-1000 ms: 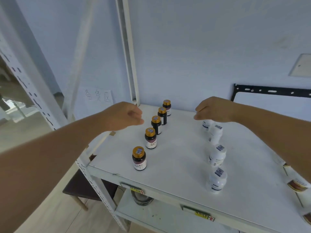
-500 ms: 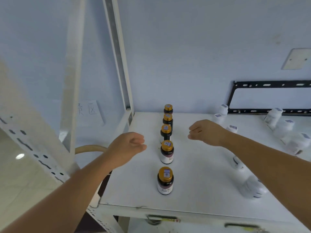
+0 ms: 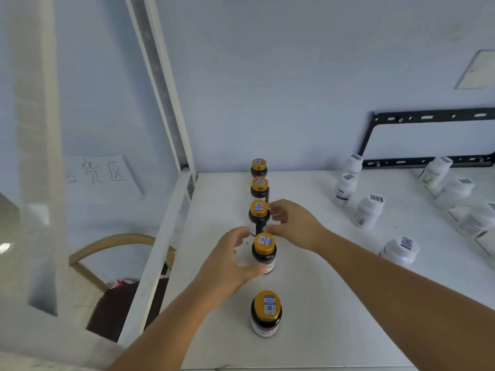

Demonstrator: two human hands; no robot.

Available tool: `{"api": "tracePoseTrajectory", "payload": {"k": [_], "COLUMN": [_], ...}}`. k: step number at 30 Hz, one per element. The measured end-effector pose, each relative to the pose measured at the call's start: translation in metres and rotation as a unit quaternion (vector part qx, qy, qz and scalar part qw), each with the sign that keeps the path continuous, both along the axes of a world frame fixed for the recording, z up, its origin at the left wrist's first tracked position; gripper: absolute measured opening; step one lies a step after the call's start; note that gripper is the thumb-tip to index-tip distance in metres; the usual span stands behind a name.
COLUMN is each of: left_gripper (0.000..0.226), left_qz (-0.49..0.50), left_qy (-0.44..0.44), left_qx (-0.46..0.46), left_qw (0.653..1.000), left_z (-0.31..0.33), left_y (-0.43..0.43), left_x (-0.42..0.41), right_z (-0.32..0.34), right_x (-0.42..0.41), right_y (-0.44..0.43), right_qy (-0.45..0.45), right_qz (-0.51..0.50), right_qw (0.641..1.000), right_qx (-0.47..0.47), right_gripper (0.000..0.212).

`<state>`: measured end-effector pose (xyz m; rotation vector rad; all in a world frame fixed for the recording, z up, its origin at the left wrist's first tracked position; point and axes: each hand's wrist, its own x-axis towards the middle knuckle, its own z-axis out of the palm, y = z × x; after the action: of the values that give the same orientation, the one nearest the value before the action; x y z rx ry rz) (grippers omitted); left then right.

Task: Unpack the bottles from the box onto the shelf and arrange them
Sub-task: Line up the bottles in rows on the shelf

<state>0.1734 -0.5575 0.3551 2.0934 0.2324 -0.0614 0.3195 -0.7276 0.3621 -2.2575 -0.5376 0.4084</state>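
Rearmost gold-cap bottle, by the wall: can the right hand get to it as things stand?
Probably yes. The right hand sits beside the third bottle in the row, and the bare shelf right of the row leaves a side path to the rearmost bottle.

Glossy dark bottles (image 3: 265, 321) with shiny gold caps (image 3: 267, 303) stand on a smooth matt white shelf (image 3: 334, 317)

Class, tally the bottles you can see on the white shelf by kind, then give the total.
Dark glass bottles with gold caps: 5
White plastic bottles with white caps: 7
Total in view: 12
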Motion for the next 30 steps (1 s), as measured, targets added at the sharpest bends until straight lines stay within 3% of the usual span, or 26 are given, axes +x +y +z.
{"api": "tracePoseTrajectory", "payload": {"k": [12, 24, 30], "left_gripper": [0.048, 0.048, 0.070], "left_qz": [0.007, 0.014, 0.023], "left_qy": [-0.026, -0.011, -0.005], "left_qx": [-0.010, -0.026, -0.078], "left_qw": [1.000, 0.999, 0.997], "left_z": [-0.030, -0.031, -0.024], "left_y": [-0.012, -0.011, 0.001], "left_x": [0.010, 0.010, 0.007], "right_z": [-0.037, -0.044, -0.038], "right_x": [-0.002, -0.005, -0.010], "right_y": [0.023, 0.022, 0.008], "right_qy": [0.007, -0.006, 0.002], "right_qz": [-0.064, -0.097, -0.088], "right_qw": [0.997, 0.994, 0.995], "right_qx": [0.053, 0.052, 0.048], "right_gripper": [0.046, 0.045, 0.061]}}
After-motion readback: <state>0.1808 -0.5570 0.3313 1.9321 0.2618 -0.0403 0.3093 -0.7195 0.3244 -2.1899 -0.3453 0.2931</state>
